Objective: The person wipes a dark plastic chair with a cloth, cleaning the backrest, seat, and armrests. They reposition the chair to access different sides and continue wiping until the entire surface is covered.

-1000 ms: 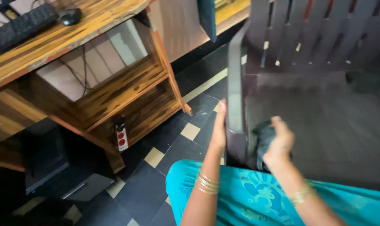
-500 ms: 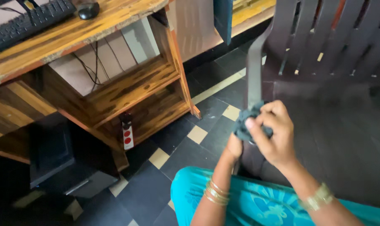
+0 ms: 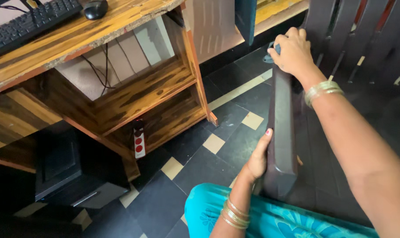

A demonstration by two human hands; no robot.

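At the far left a black keyboard (image 3: 30, 20) lies on the wooden worktop (image 3: 76, 37), with a dark computer mouse (image 3: 95, 9) just beside it near the top edge of the view. Cables (image 3: 98, 70) hang down behind the worktop against the pale wall. Below it run two slanted wooden shelves (image 3: 142, 90), and in the shadow under them stands a black box-like case (image 3: 61, 163) on the floor. A white power strip with red switches (image 3: 139, 143) leans against the lower shelf frame. The floor (image 3: 195, 165) is laid in dark tiles with small cream squares between them.

Further right, the left hand (image 3: 258, 161) rests flat against the outer side of the dark plastic chair's armrest (image 3: 281, 132), near its front end; the fingers are extended and the thumb lies along the armrest, so the hand is open and pressing, not closed around anything. Gold bangles (image 3: 231, 213) circle that wrist, above a turquoise patterned garment (image 3: 270, 220) at the bottom of the view.

At the back end of the same armrest, the right hand (image 3: 292, 50) is curled shut on a dark cloth (image 3: 277, 48), holding it down on the armrest's top; only a small part of the cloth shows beneath the fingers. A gold bracelet (image 3: 323, 90) sits on that wrist. The slatted chair back (image 3: 367, 35) fills the upper right.
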